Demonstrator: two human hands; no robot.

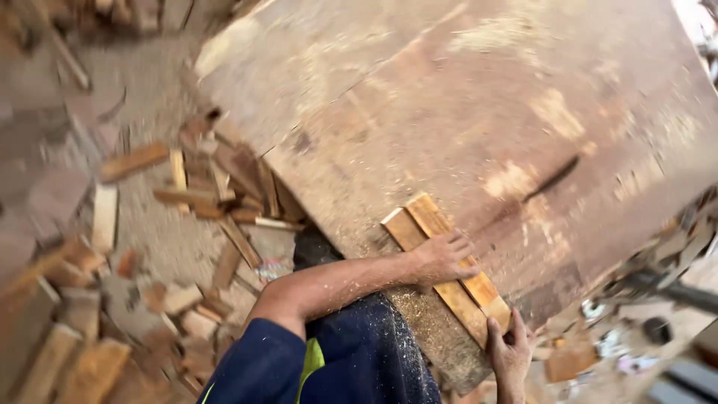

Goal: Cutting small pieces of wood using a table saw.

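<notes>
My left hand (443, 256) presses flat on two wood strips (445, 269) lying on the dusty saw table (464, 112); right hand (508, 352) grips their near end. Keep strips flush, pressure even.

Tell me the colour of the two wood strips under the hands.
Light orange-tan wood strips, clearest in the head view.

Orange-brown slats showing on a dusty reddish-brown top

Two long flat orange-tan wooden slats (449, 271) are showing pale cut ends; the broad reddish-brown wooden table top (479, 112) is showing cream sawdust patches and one dark streak; the navy blue short sleeve (258, 366) is showing a lime-yellow stripe, speckled pale; scattered tan and orange wood offcuts (187, 194) are lying on grey-beige sawdust floor (161, 239).
</notes>
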